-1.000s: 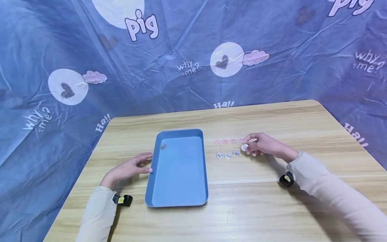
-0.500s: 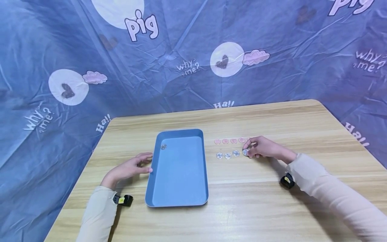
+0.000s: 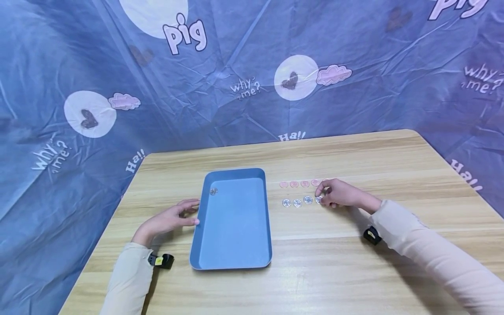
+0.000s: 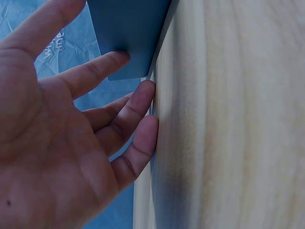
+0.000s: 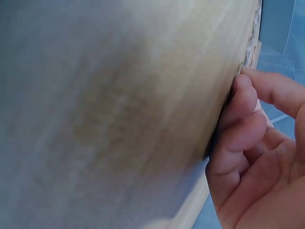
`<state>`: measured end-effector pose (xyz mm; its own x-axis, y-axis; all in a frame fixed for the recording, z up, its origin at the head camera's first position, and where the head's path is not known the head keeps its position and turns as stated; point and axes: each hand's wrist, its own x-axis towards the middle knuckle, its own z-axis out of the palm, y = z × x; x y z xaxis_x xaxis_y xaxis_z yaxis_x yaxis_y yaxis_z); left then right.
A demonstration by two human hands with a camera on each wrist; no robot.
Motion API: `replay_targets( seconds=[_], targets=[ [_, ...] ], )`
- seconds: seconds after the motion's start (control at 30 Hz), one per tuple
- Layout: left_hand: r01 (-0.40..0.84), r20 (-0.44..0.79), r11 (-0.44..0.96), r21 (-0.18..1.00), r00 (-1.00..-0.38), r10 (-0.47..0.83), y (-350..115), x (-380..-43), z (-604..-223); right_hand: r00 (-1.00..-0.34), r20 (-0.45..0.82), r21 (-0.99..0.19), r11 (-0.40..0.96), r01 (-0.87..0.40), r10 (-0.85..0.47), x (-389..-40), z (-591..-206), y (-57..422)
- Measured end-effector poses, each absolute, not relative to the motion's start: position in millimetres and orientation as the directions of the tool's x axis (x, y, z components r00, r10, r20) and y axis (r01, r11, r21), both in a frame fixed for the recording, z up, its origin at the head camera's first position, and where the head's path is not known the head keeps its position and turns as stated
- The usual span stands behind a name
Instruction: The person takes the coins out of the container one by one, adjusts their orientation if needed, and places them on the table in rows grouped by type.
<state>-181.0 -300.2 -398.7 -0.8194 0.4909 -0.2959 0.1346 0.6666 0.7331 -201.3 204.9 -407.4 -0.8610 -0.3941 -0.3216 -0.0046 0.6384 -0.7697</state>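
My right hand (image 3: 342, 193) is at the right end of a row of silver coins (image 3: 297, 203). Between its thumb and index finger it pinches the rightmost silver coin (image 3: 318, 200), low at the tabletop; the right wrist view shows only the thin edge of this coin (image 5: 240, 68). Behind that row lies a row of pinkish coins (image 3: 294, 184), its right end hidden by the hand. My left hand (image 3: 165, 220) rests at the left side of a blue tray (image 3: 236, 227), fingers spread, fingertips against the tray wall (image 4: 128, 36). One silver coin (image 3: 213, 191) lies in the tray's far left corner.
Everything stands on a light wooden table (image 3: 315, 271) with rounded far corners. A blue printed cloth (image 3: 220, 109) hangs behind it and down both sides. Each wrist carries a small black camera (image 3: 167, 261).
My right hand has brought the silver coin down toward the near row, then slid slightly left with it, beside the other silver coins. My left hand and the tray stay put.
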Motion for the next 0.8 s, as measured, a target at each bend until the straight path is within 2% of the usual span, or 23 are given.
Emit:
replay_targets(
  seconds=[0.33, 0.53, 0.8],
  targets=[
    [0.137, -0.296, 0.665, 0.734, -0.817, 0.494, -298.6, -183.4, -398.0, -0.855, -0.331, -0.807, 0.59, 0.037, -0.399, -195.7, -403.7, 216.6],
    [0.138, -0.297, 0.664, 0.735, -0.815, 0.498, -298.7, -182.5, -397.5, -0.865, -0.327, -0.837, 0.543, 0.076, -0.382, -190.3, -387.8, 226.1],
    [0.141, -0.299, 0.675, 0.724, -0.818, 0.492, -300.1, -181.4, -397.9, -0.857, -0.321, -0.907, 0.391, 0.156, -0.403, -184.1, -357.0, 219.5]
  ],
)
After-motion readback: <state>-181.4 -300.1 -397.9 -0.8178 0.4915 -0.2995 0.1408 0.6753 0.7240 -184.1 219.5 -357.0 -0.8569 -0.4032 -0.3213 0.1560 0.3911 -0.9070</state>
